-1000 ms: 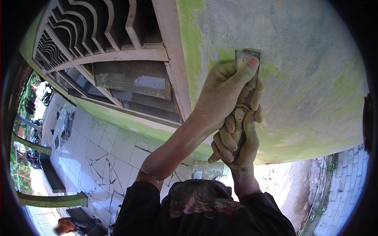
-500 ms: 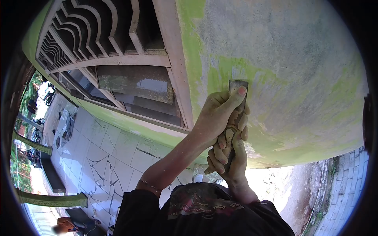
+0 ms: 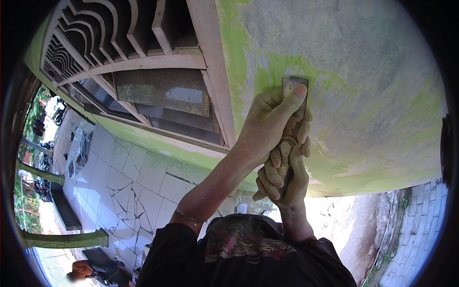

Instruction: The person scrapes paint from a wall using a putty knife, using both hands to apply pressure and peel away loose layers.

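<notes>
Both my hands grip one scraper (image 3: pixel 290 83), which has a flat grey metal blade and a worn, dirty handle. My left hand (image 3: pixel 267 117) is closed around its upper part, the thumb pressed flat along the blade. Lower down, my right hand (image 3: pixel 294 179) wraps the handle, its fingers close beneath the left ones. The blade's edge lies against or very near the wall (image 3: pixel 363 95), where patches of green paint mix with bare grey plaster. Streaks of green paint surround the blade tip. Dust covers the fingers.
Left of the wall stands a window frame (image 3: pixel 215 62) with wavy slats and glass panes. Below is a tiled floor (image 3: pixel 153 177) with a dark broken-tile pattern. A paved strip (image 3: pixel 420 229) runs at the right. A person in orange (image 3: pixel 81 270) is at the lower left.
My two hands and the scraper have moved up the wall and slightly right, both still holding it. The view has shifted a little.
</notes>
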{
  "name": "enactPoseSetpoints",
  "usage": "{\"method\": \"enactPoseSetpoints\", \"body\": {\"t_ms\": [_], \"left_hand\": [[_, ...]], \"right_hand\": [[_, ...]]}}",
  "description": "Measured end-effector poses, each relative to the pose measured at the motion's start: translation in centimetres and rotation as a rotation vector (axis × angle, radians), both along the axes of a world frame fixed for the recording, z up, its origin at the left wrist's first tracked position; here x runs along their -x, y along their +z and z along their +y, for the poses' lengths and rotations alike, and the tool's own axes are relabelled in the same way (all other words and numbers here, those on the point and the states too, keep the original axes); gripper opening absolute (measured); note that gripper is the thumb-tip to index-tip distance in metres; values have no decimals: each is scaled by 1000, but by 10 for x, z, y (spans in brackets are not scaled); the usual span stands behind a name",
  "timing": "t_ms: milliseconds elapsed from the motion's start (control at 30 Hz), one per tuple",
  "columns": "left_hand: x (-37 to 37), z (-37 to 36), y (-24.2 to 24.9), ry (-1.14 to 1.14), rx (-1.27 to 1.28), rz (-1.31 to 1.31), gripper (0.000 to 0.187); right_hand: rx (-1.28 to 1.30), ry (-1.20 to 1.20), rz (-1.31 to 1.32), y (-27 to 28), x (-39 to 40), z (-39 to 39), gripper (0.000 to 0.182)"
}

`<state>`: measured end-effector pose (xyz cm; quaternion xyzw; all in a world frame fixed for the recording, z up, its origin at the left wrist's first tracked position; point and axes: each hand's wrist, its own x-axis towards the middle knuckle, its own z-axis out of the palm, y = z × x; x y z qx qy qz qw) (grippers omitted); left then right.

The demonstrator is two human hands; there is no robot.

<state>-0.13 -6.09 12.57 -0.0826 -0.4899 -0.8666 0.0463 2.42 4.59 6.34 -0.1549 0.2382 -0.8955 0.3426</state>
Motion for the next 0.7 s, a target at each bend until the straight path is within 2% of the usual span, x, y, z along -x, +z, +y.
{"method": "enactPoseSetpoints", "body": {"t_ms": [100, 267, 400, 567, 633, 700], "left_hand": [[-4, -6, 11, -36, -12, -16, 44], [0, 1, -21, 4, 28, -42, 43], [-1, -5, 10, 19, 1, 9, 43], [-4, -5, -6, -54, -17, -44, 44], [-4, -6, 2, -58, -27, -40, 45], [-3, -11, 22, -59, 18, -14, 45]], "right_hand": [[35, 33, 78, 3, -4, -3, 45], [-4, -43, -29, -11, -16, 0, 46], [7, 8, 52, 8, -3, -7, 46], [-32, -16, 3, 0, -18, -5, 47], [-92, -43, -24, 5, -17, -8, 49], [-75, -28, 67, 20, -10, -12, 50]]}}
